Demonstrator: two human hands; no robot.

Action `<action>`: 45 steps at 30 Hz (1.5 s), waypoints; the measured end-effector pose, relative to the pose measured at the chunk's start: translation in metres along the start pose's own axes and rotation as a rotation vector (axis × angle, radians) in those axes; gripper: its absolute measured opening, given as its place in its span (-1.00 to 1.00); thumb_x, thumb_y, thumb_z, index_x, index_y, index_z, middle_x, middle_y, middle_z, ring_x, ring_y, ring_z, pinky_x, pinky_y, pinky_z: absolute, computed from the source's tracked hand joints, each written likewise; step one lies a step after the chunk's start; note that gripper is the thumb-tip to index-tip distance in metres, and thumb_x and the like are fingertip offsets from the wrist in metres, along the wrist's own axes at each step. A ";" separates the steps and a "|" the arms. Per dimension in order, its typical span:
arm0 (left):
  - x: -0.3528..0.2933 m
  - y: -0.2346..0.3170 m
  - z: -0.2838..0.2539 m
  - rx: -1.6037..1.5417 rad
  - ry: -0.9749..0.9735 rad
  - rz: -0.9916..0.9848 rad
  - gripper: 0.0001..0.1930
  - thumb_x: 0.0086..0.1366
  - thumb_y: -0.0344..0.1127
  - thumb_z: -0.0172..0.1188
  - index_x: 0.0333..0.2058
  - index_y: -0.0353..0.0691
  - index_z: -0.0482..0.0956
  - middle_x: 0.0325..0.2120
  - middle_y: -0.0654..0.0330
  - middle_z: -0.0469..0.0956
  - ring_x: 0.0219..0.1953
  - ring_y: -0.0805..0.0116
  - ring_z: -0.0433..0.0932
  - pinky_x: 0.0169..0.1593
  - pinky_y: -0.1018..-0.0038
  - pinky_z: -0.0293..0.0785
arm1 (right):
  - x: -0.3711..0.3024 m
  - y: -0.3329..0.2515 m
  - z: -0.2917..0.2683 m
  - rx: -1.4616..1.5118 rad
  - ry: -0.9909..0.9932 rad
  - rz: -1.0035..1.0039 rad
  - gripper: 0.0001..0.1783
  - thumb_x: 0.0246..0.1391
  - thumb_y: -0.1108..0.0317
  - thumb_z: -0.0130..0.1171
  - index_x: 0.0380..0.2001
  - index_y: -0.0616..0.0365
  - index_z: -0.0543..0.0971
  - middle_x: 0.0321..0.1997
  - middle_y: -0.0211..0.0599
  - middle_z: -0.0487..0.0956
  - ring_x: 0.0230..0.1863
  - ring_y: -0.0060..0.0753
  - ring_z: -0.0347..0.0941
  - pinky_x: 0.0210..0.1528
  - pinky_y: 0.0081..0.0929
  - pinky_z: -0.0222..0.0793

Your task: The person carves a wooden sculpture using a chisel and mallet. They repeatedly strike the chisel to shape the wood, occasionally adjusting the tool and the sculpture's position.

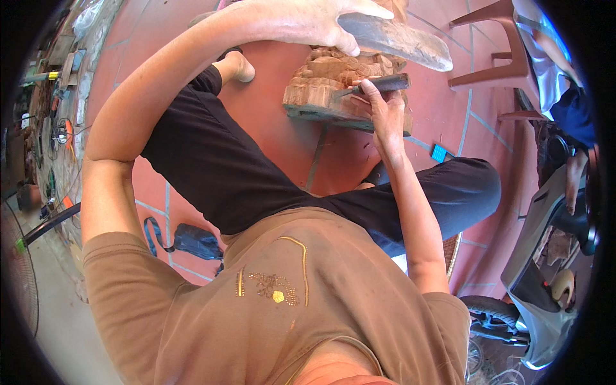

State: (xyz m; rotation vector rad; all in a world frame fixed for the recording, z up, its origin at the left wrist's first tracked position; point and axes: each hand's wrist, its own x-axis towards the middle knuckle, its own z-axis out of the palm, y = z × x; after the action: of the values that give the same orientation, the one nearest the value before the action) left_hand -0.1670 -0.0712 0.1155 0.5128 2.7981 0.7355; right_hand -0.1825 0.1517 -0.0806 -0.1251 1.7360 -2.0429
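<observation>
A carved wood block (pixel 309 93) stands on the floor in front of my crossed legs, with rounded relief on top. My left hand (pixel 337 27) reaches over from the left and grips one end of a flat, worn wooden mallet (pixel 407 43) between thumb and fingers. The mallet's free end points right, above the carving. Closer to me, my right hand (pixel 386 115) is closed around a chisel (pixel 390 83) with a dark handle. Its thumb lies along the tool, and the thin blade points left across the carving. Whether the blade's tip touches the wood I cannot tell.
A reddish-brown plastic chair (pixel 494 67) stands at the far right, with a motorbike (pixel 491 314) nearer on that side. A small blue object (pixel 439 153) and a dark strapped pouch (pixel 197 241) lie on the red tiles. Cluttered tools and a fan (pixel 22 269) line the left.
</observation>
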 end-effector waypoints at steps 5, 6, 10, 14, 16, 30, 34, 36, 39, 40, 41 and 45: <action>0.002 0.007 0.012 -0.048 0.050 0.097 -0.26 0.15 -0.19 0.33 0.32 -0.17 0.36 -0.10 -0.25 0.62 -0.04 -0.16 0.63 0.07 0.12 0.51 | -0.011 0.003 0.009 0.003 -0.002 -0.071 -0.73 0.29 0.41 0.23 -0.02 0.25 0.47 -0.09 -0.13 0.65 -0.02 -0.29 0.64 -0.02 -0.40 0.65; 0.004 0.006 0.016 -0.058 0.084 0.137 -0.26 0.15 -0.20 0.33 0.32 -0.18 0.36 -0.09 -0.25 0.62 -0.04 -0.16 0.63 0.07 0.13 0.52 | -0.012 0.006 0.009 0.018 -0.011 -0.079 -0.73 0.29 0.43 0.23 -0.02 0.25 0.46 -0.08 -0.13 0.65 -0.01 -0.30 0.64 -0.02 -0.39 0.65; 0.004 0.021 0.018 -0.198 0.176 0.249 -0.26 0.15 -0.25 0.34 0.33 -0.17 0.35 -0.11 -0.24 0.63 -0.10 -0.13 0.66 0.04 0.18 0.54 | -0.012 0.013 0.009 -0.025 -0.020 -0.134 -0.74 0.28 0.45 0.23 -0.01 0.22 0.45 -0.06 -0.15 0.65 0.00 -0.33 0.62 -0.02 -0.38 0.65; -0.001 0.043 0.003 -0.226 -0.015 0.043 -0.27 0.16 -0.26 0.33 0.33 -0.15 0.36 -0.14 -0.22 0.64 -0.14 -0.11 0.67 0.00 0.19 0.56 | -0.013 0.018 0.011 -0.097 -0.028 -0.183 -0.71 0.28 0.45 0.23 0.02 0.23 0.45 -0.06 -0.19 0.64 -0.01 -0.37 0.62 -0.02 -0.37 0.65; -0.001 0.044 0.002 -0.076 -0.128 -0.027 -0.29 0.16 -0.25 0.32 0.32 -0.15 0.37 -0.17 -0.22 0.65 -0.16 -0.12 0.67 -0.02 0.16 0.56 | -0.014 0.019 0.011 -0.123 -0.020 -0.192 -0.70 0.28 0.45 0.24 0.03 0.23 0.46 -0.06 -0.21 0.64 -0.02 -0.39 0.61 -0.02 -0.38 0.65; 0.009 0.013 0.035 -0.060 -0.034 0.138 -0.35 0.21 -0.19 0.31 0.28 -0.11 0.40 -0.13 -0.23 0.62 -0.06 -0.16 0.63 0.02 0.15 0.54 | -0.012 0.018 0.011 -0.191 -0.001 -0.233 -0.72 0.29 0.38 0.24 -0.02 0.28 0.48 -0.05 -0.20 0.60 -0.04 -0.38 0.61 -0.06 -0.39 0.66; 0.008 0.012 0.028 0.184 -0.103 0.118 -0.35 0.18 -0.15 0.30 0.27 -0.07 0.41 -0.27 -0.21 0.65 -0.21 -0.24 0.64 -0.09 0.03 0.56 | -0.009 0.006 0.010 0.049 0.006 0.002 -0.69 0.26 0.35 0.28 -0.04 0.29 0.49 -0.08 -0.18 0.62 -0.14 -0.38 0.64 -0.14 -0.43 0.66; 0.003 0.015 0.011 0.064 -0.085 0.062 -0.31 0.16 -0.17 0.33 0.29 -0.06 0.41 -0.24 -0.24 0.65 -0.18 -0.21 0.65 -0.04 0.08 0.56 | -0.009 0.012 0.005 0.033 0.007 0.007 -0.70 0.31 0.34 0.22 -0.01 0.30 0.47 -0.01 -0.09 0.62 -0.09 -0.29 0.65 -0.06 -0.35 0.68; 0.002 0.012 0.004 0.014 0.013 -0.113 -0.25 0.14 -0.18 0.36 0.33 -0.06 0.37 -0.07 -0.21 0.62 -0.08 -0.13 0.66 0.09 0.14 0.52 | -0.011 0.010 0.008 0.103 0.010 0.018 -0.70 0.26 0.37 0.27 -0.05 0.27 0.46 -0.10 -0.15 0.61 -0.13 -0.34 0.64 -0.11 -0.40 0.67; 0.002 0.007 0.005 -0.010 0.074 -0.062 -0.26 0.15 -0.18 0.36 0.33 -0.06 0.37 -0.04 -0.19 0.62 -0.04 -0.11 0.64 0.12 0.16 0.50 | -0.011 0.008 0.009 0.119 0.014 0.024 -0.69 0.24 0.39 0.30 -0.06 0.25 0.46 -0.13 -0.18 0.61 -0.16 -0.38 0.64 -0.14 -0.43 0.67; 0.001 0.002 0.007 -0.034 0.135 -0.011 -0.26 0.15 -0.18 0.36 0.33 -0.07 0.37 -0.02 -0.17 0.61 0.00 -0.09 0.63 0.15 0.17 0.48 | -0.012 0.006 0.010 0.094 0.013 0.012 -0.69 0.24 0.39 0.30 -0.05 0.26 0.46 -0.12 -0.18 0.60 -0.17 -0.39 0.63 -0.13 -0.43 0.67; -0.001 0.002 0.012 -0.118 0.212 0.053 -0.25 0.16 -0.20 0.34 0.35 -0.06 0.35 0.02 -0.14 0.61 0.04 0.01 0.61 0.21 0.23 0.43 | -0.018 0.004 0.011 0.023 0.015 -0.053 -0.70 0.24 0.41 0.30 -0.05 0.28 0.46 -0.12 -0.20 0.60 -0.20 -0.43 0.61 -0.12 -0.43 0.67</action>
State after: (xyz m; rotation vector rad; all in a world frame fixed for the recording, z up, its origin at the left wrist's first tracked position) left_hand -0.1622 -0.0654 0.1065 0.5168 2.9186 1.0147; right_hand -0.1612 0.1487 -0.0779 -0.1504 1.7346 -2.1059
